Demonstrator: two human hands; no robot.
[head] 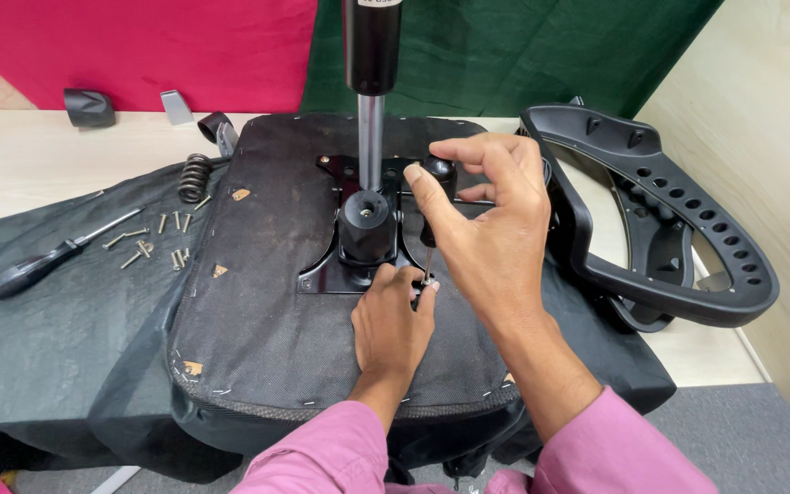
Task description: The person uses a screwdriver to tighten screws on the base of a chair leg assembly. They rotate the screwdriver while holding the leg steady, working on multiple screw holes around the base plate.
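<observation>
Both hands on the upturned seat base [258, 311]. Right hand [491, 215] clamped round a screwdriver [433, 197] handle, tip at the metal plate [345, 274]'s near-right corner. Left hand [393, 320] pinches the screw [429, 285] there w/ fingertips. Loose screws [153, 242] + 2nd screwdriver [43, 261] lie left of seat, armrest frame [678, 229] right of it.

My two hands work close together, both forearms reaching forward from pink sleeves pushed back at the wrists. My left hand [393, 316] lies low, palm down, its fingers [424, 291] bunched and pinched together at their tips. My right hand [491, 220] is raised above it, wrist bent, back of the hand toward me; its thumb and forefinger curl inward in a pinching grip while the other fingers arch loosely beside them. The two hands nearly touch.
</observation>
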